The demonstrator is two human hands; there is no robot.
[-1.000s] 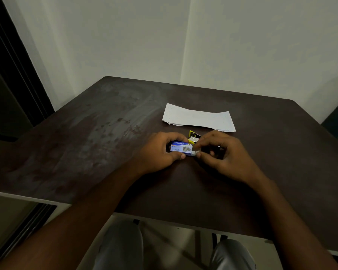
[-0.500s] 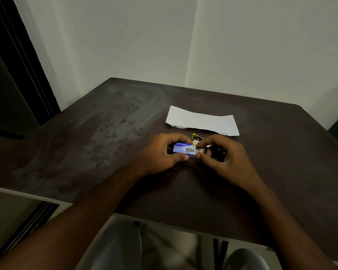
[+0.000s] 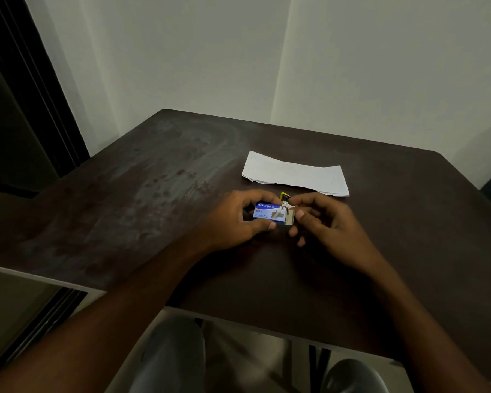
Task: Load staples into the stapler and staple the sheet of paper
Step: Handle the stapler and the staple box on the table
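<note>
My left hand [image 3: 233, 219] grips a small blue staple box [image 3: 268, 213] just above the dark table [image 3: 153, 194]. The box's right end stands open, its cardboard flaps [image 3: 290, 217] folded out. My right hand [image 3: 328, 225] pinches the top flap at that open end with thumb and forefinger. Behind the two hands a black and yellow stapler [image 3: 285, 197] lies on the table, mostly hidden by my fingers. A folded white sheet of paper [image 3: 295, 174] rests flat farther back, apart from both hands.
The table's near edge [image 3: 238, 310] runs just above my knees. Walls meet in a corner behind the table, and a dark door frame [image 3: 40, 95] stands at the left.
The right end of the staple box has come open, with its flaps now folded out under my right fingers. The camera has tilted up a little.
</note>
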